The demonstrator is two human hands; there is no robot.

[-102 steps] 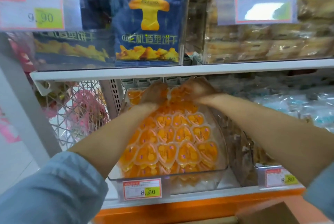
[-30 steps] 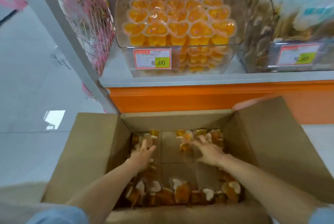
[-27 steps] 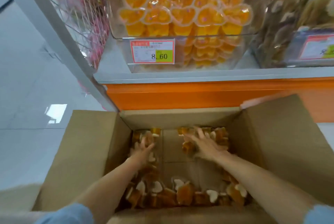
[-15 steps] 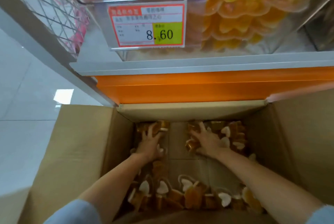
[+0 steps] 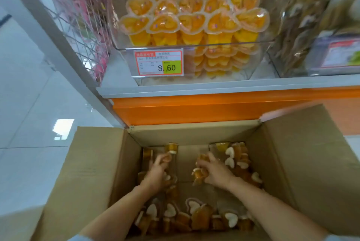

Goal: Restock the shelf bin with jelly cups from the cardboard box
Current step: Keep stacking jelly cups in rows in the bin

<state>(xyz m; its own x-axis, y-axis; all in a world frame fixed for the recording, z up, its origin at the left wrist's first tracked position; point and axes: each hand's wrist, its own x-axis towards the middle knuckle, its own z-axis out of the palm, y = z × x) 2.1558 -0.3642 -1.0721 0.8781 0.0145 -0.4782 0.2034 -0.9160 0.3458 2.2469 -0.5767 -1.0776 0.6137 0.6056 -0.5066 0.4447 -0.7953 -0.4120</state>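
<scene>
Brown cardboard fills most of what I see. The cardboard box [image 5: 93,162] sits open on the floor, with flat, dull flaps. Its near edge is cut off at the bottom. Behind it stands the shelf [image 5: 214,89], which has a smooth grey lip and a shiny orange band under it.

On the shelf sits the shelf bin [image 5: 257,65]. It is clear, hard plastic, so I can see right through its walls. Inside are stacked cups [image 5: 192,22], heart-shaped and bright yellow-orange, with shiny film lids, packed tight in rows. The top of the bin is cut off. A white wire rack [image 5: 81,26] stands to its left and a second clear bin [image 5: 288,32] to its right. Both are blurry, and I cannot tell what is in them.

Down in the box, jelly cups [image 5: 196,217] lie jumbled along the sides. They look darker in the shade, and some show white heart lids. Bare cardboard shows in the middle. The left hand [image 5: 155,174] curls around cups by the left wall, but blur hides how many. The right hand [image 5: 214,172] grips a few orange cups just right of the bare patch. Both hands are low in the box, well below the bin.

A small price tag [image 5: 158,62] on the bin reads 8.60.
</scene>
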